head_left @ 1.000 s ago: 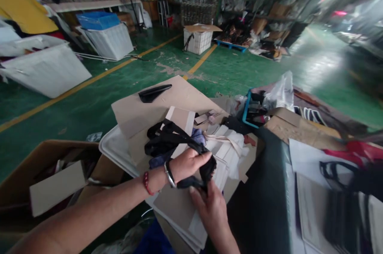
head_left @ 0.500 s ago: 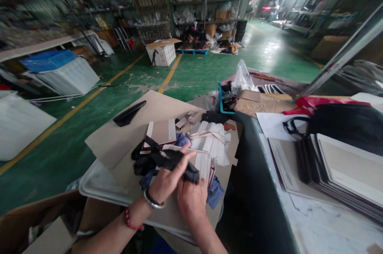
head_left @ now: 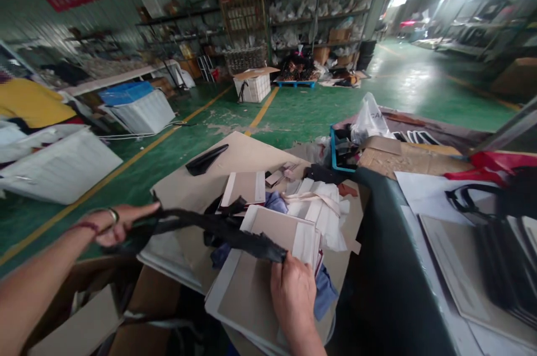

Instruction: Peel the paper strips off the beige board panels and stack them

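Note:
A long black fabric strip (head_left: 213, 227) is stretched between my two hands. My left hand (head_left: 115, 223), with a bracelet at the wrist, is closed on its left end, out over the cardboard box (head_left: 84, 311). My right hand (head_left: 293, 289) pinches the right end above a stack of beige boards with white edges (head_left: 268, 233). More black strips (head_left: 218, 210) and a blue cloth (head_left: 274, 202) lie in the pile under the stretched strip.
White folded pieces (head_left: 323, 207) lie beyond the boards on a large cardboard sheet (head_left: 235, 154). A dark table (head_left: 377, 266) to the right carries stacked boards (head_left: 474, 266) and black straps. White crates (head_left: 142, 109) stand on the green floor.
My left hand has swung out to the left, pulling the black strip taut from the bunch. My right hand has stayed near the boards, and the view has turned slightly.

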`<state>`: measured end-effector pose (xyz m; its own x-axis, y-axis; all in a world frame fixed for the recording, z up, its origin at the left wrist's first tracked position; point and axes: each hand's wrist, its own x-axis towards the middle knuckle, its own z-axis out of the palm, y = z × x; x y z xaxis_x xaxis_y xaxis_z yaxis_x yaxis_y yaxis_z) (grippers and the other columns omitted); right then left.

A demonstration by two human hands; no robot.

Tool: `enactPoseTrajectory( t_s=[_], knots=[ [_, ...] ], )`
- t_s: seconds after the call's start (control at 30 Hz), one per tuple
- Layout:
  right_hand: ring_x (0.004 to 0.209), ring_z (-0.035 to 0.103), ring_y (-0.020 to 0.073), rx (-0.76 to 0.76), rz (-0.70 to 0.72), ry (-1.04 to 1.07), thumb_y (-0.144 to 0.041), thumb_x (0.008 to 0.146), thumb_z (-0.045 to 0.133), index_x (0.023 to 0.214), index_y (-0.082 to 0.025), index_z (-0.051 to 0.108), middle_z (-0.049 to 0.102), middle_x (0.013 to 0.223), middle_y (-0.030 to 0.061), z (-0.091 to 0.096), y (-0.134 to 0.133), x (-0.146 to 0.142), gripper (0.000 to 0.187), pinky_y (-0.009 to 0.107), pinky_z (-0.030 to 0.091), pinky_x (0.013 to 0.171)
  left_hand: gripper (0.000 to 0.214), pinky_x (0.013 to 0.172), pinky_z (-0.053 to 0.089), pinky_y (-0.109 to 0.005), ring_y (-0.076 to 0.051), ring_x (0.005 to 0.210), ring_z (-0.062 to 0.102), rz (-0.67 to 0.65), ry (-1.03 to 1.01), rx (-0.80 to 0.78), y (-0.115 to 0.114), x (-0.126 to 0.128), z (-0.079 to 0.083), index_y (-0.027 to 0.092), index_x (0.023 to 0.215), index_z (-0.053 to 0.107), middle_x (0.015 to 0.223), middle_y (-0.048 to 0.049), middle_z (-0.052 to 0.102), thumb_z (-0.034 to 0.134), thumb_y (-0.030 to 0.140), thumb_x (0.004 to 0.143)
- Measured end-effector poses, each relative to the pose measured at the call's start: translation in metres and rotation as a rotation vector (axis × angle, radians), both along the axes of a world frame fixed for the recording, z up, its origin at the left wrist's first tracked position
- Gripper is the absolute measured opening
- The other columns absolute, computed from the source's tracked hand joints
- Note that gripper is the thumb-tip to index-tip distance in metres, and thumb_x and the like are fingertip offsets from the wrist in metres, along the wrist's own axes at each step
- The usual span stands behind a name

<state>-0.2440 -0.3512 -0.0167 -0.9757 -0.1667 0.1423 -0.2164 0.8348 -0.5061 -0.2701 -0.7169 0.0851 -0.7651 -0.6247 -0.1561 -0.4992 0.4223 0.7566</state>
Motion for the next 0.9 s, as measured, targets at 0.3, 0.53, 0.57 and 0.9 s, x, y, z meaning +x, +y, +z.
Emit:
enactPoseTrajectory(
  t_s=[0.3,0.53,0.57,0.9],
  knots=[
    [0.070,0.063,0.0193,0.027,0.059,-0.338,-0.025,0.091,0.029,0.077,-0.018,0.061,0.068,0.076,0.0074,0.021,0.009,-0.012,0.036,0.027,0.027,0.053,0.028,0.087,0.044,-0.036,-0.024,0.100,0.055,-0.930,0.244,-0.462,0.192,0.043,-0.084,0.022,0.108,0.056,0.104,-0.0106,0.061,0.047,0.033,0.084],
    [0.077,0.064,0.0237,-0.019,0.103,-0.419,-0.031,0.087,0.028,0.080,-0.014,0.064,0.068,0.080,0.0135,0.029,0.013,-0.017,0.040,0.028,0.037,0.058,0.014,0.071,0.047,-0.040,-0.025,0.078,0.054,-1.005,0.328,-0.592,0.226,0.018,-0.109,0.016,0.078,0.054,0.078,-0.0112,0.056,0.040,0.016,0.082],
    [0.079,0.064,0.0247,-0.030,0.119,-0.418,-0.032,0.087,0.028,0.080,-0.014,0.064,0.068,0.081,0.0139,0.031,0.014,-0.018,0.041,0.029,0.038,0.059,0.016,0.071,0.047,-0.039,-0.025,0.078,0.054,-1.026,0.340,-0.588,0.220,0.017,-0.110,0.016,0.076,0.054,0.078,-0.0112,0.056,0.040,0.017,0.083],
    [0.083,0.063,0.0267,0.034,0.002,-0.420,-0.031,0.085,0.028,0.078,-0.015,0.063,0.067,0.080,0.0135,0.032,0.004,-0.017,0.039,0.033,0.044,0.066,0.018,0.070,0.046,-0.031,-0.022,0.073,0.061,-0.865,0.040,-0.666,0.108,-0.024,-0.061,0.023,0.085,0.063,0.081,-0.0047,0.067,0.050,0.021,0.073]
  ],
)
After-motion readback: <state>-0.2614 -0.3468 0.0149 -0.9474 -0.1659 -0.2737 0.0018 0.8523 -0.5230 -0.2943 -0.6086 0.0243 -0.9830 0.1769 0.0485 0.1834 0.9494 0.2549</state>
